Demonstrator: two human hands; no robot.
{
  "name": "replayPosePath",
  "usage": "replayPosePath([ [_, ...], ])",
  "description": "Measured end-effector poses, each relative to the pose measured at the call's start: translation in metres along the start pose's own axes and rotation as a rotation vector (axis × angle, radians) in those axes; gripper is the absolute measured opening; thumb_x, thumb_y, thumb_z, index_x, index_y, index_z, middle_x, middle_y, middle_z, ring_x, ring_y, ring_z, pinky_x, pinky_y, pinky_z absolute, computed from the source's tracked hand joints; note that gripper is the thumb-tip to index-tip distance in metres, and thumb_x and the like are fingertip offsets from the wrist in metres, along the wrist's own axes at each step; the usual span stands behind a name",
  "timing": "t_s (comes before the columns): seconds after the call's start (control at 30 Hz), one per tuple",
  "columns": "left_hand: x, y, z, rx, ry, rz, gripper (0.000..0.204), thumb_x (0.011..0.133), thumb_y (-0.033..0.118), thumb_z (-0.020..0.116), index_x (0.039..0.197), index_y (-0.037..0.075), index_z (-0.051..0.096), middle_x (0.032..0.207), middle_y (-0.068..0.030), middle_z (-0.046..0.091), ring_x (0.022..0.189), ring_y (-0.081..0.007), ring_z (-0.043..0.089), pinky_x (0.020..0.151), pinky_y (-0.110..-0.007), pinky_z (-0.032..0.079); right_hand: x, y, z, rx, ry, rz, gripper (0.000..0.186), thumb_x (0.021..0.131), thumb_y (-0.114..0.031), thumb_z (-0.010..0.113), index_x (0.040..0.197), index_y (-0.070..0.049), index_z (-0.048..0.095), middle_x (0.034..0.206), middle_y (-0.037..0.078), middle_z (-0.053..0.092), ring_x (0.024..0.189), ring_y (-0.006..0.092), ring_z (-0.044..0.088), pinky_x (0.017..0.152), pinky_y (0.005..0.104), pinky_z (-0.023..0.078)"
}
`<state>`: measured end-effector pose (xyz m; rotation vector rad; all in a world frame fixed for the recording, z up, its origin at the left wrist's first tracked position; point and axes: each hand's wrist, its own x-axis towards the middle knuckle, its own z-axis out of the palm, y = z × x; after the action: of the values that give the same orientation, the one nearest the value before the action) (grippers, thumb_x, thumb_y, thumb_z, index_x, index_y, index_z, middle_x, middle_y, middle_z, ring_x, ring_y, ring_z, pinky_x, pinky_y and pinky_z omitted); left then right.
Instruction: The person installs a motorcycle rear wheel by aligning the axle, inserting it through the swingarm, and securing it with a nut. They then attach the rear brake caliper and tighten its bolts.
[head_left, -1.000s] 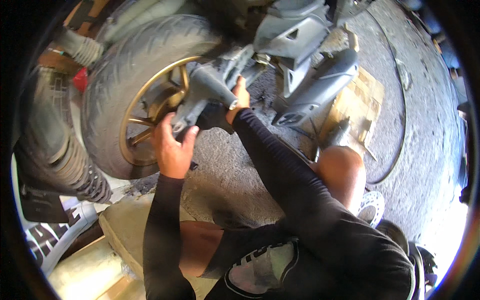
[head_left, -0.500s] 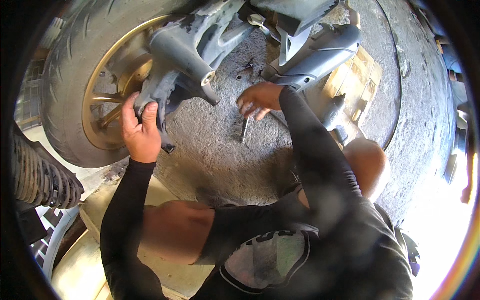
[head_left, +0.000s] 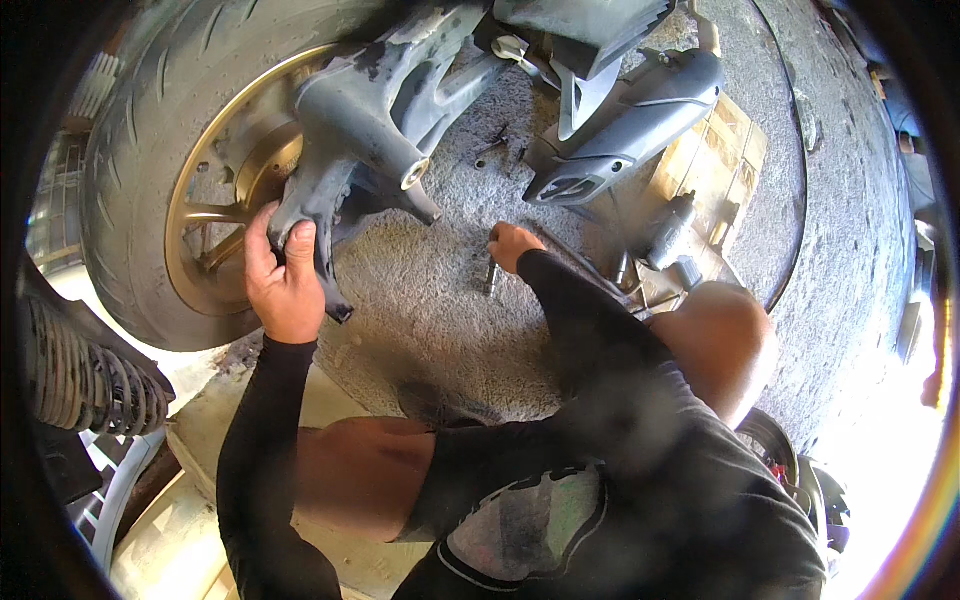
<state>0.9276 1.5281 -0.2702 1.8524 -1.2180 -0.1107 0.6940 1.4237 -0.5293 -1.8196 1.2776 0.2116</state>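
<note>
My left hand point(head_left: 287, 285) is wrapped round the lower end of a grey metal swingarm point(head_left: 360, 110), thumb on the near side. Beside it stands a motorcycle wheel with a gold rim point(head_left: 188, 215) and a black tyre point(head_left: 120, 205). On the rough ground to the right, my right hand point(head_left: 515, 247) is closed at the upper end of a short metal rod point(head_left: 491, 279), which looks like a bolt or a socket extension. Its fingertips are partly hidden. A long thin bar point(head_left: 575, 258) lies just right of that hand.
A grey exhaust silencer point(head_left: 640, 120) lies ahead on the right. Near a flattened cardboard piece point(head_left: 735, 150) is a grey power tool point(head_left: 672, 230). A coil spring point(head_left: 85, 365) stands at the far left. A black cable point(head_left: 803, 180) runs along the ground.
My right hand has come down and closed at the metal rod, uncovering the silencer's end and the bar. My left hand keeps its hold on the swingarm.
</note>
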Motion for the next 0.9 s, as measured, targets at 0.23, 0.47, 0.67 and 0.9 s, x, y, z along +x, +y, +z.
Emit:
replayPosePath([
  [0.23, -0.002, 0.003, 0.001, 0.046, 0.005, -0.050, 0.041, 0.091, 0.021, 0.065, 0.121, -0.004, 0.053, 0.110, -0.0158, 0.061, 0.099, -0.0227, 0.057, 0.090, -0.034, 0.044, 0.047, -0.056, -0.008, 0.273, 0.461, 0.104, 0.038, 0.082, -0.023, 0.057, 0.116, -0.006, 0.056, 0.114, 0.021, 0.061, 0.100, 0.0383, 0.062, 0.088, 0.0454, 0.049],
  [0.47, -0.005, -0.002, 0.003, -0.023, 0.029, -0.043, 0.044, 0.092, 0.023, 0.065, 0.123, -0.006, 0.052, 0.113, -0.0169, 0.061, 0.101, -0.0228, 0.058, 0.090, -0.034, 0.045, 0.085, -0.070, -0.023, 0.218, 0.416, 0.329, 0.050, 0.085, -0.032, 0.064, 0.127, -0.009, 0.047, 0.122, 0.020, 0.056, 0.105, 0.0375, 0.062, 0.086, 0.0457, 0.052],
  [0.67, -0.006, -0.004, 0.000, -0.010, -0.017, -0.040, 0.041, 0.094, 0.018, 0.061, 0.123, -0.007, 0.048, 0.117, -0.0134, 0.056, 0.105, -0.0200, 0.054, 0.095, -0.032, 0.040, 0.092, -0.055, -0.009, 0.114, 0.551, 0.187, 0.035, 0.087, -0.035, 0.061, 0.109, -0.009, 0.052, 0.107, 0.016, 0.061, 0.093, 0.0354, 0.066, 0.079, 0.0459, 0.054],
  [0.9, -0.004, -0.006, 0.004, -0.151, 0.014, -0.053, 0.039, 0.092, 0.016, 0.065, 0.122, -0.004, 0.051, 0.111, -0.0113, 0.059, 0.099, -0.0174, 0.056, 0.089, -0.030, 0.044, 0.052, -0.082, 0.043, 0.877, 0.381, 0.297, 0.032, 0.082, -0.028, 0.059, 0.102, -0.002, 0.057, 0.087, 0.015, 0.068, 0.070, 0.0274, 0.067, 0.064, 0.0422, 0.053],
])
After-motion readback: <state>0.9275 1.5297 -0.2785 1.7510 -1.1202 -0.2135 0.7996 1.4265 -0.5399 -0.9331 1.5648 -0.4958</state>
